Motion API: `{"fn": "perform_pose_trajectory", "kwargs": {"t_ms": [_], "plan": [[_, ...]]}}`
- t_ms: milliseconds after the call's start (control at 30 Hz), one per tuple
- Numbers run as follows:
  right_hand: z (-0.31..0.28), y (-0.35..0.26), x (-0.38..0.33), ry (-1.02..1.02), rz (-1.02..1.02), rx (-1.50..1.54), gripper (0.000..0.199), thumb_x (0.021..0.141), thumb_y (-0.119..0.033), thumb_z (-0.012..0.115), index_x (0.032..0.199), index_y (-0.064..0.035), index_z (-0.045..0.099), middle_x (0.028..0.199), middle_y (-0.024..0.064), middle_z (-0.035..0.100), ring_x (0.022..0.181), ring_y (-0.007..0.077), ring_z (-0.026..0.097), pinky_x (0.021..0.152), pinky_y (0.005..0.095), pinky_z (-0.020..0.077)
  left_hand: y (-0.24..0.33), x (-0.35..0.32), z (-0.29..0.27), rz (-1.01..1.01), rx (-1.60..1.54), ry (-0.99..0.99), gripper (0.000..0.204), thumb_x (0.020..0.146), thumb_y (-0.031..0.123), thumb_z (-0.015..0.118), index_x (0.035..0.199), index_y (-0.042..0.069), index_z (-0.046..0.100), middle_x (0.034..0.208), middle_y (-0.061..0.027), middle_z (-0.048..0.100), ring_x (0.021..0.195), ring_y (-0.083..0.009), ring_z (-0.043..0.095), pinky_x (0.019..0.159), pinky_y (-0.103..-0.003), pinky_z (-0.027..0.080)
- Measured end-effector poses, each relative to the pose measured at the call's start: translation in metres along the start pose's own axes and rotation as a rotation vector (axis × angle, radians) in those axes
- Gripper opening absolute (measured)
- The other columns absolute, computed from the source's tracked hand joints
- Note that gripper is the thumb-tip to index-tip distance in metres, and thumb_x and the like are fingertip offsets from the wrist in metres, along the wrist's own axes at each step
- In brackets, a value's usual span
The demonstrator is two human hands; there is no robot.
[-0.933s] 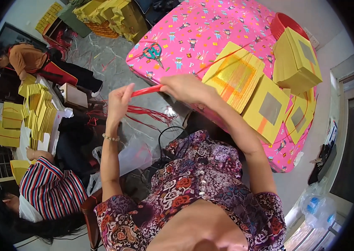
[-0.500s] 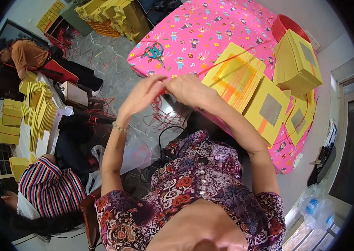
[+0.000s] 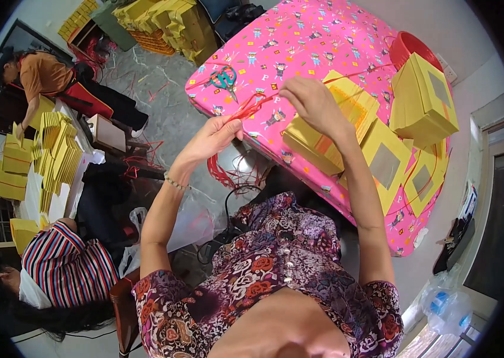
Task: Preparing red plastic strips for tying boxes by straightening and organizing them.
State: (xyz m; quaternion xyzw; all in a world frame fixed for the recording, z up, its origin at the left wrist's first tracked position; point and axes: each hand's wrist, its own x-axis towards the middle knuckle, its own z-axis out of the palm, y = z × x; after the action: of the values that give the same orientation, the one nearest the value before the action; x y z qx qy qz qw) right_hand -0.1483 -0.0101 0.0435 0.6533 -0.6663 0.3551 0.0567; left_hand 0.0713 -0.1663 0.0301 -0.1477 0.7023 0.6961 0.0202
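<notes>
While left hand [image 3: 216,136] pinches a bunch of red string [image 3: 250,106] taut, right hand [image 3: 314,102] grips its far end over the yellow paper stack [image 3: 323,134] on the pink table [image 3: 299,48], likely for tying. Scissors [image 3: 225,77] lie at 11 o'clock of the hands.

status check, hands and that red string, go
Left hand pinching red string. Right hand on same string above yellow paper stack. Nothing between them.

thin red strings [image 3: 250,106], bundled, stretched taut above pink table edge
</notes>
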Motion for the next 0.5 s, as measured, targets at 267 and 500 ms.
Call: {"fn": "perform_pose_trajectory", "kwargs": {"t_ms": [267,500], "plan": [[0.033,-0.028,0.006,0.478,0.352,0.403,0.018,0.092,-0.016,0.055,0.088,-0.0007,0.063,0.078,0.0099,0.057,0.068,0.0214,0.058,0.060,0.0330,0.0465,-0.006,0.027,0.038,0.391,0.071,0.407,0.029,0.099,0.025,0.046,0.094,0.003,0.063,0.068,0.0067,0.049,0.061,-0.0025,0.039,0.055,-0.020,0.033],[0.067,-0.068,0.016,0.567,0.577,1.268,0.019,0.096,-0.011,0.046,0.096,0.0001,0.062,0.082,-0.0016,0.057,0.076,0.0035,0.053,0.066,0.0197,0.0435,-0.003,0.042,0.074,0.439,0.438,0.655,0.025,0.095,0.016,0.049,0.114,0.003,0.057,0.074,-0.0123,0.061,0.069,-0.0206,0.063,0.055,-0.034,0.042]]}}
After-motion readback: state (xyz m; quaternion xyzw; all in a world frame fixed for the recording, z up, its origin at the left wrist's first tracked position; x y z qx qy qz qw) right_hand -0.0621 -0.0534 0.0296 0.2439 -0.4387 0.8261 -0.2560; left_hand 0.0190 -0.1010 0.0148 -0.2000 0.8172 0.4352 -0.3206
